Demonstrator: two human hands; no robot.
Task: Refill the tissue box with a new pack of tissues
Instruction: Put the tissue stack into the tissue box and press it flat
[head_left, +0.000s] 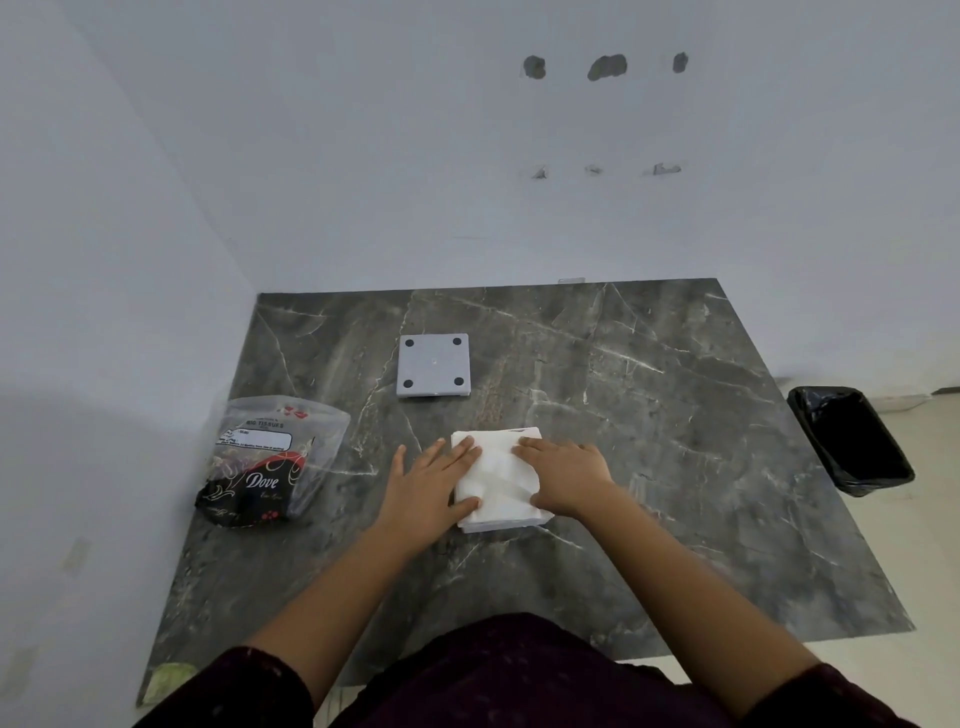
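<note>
Both palms flat on white tissue stack (498, 480): left hand (431, 480), right hand (566, 475), fingers spread, gripping nothing. Behind stack, grey box lid (434, 365); left of stack, empty wrapper (270, 462) on worktop (675, 415).

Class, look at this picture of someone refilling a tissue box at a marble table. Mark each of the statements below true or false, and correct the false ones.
1. Both hands rest on the white tissue stack. True: the left hand and the right hand press flat on it.
2. The grey square panel with four black dots lies under the tissues. False: it lies apart, further back on the table.
3. The tissue wrapper lies to the right of the hands. False: it lies to their left.
4. A black-lined bin stands beside the table on the right. True.
5. The wrapper is held in the left hand. False: it lies on the table, untouched.
</note>
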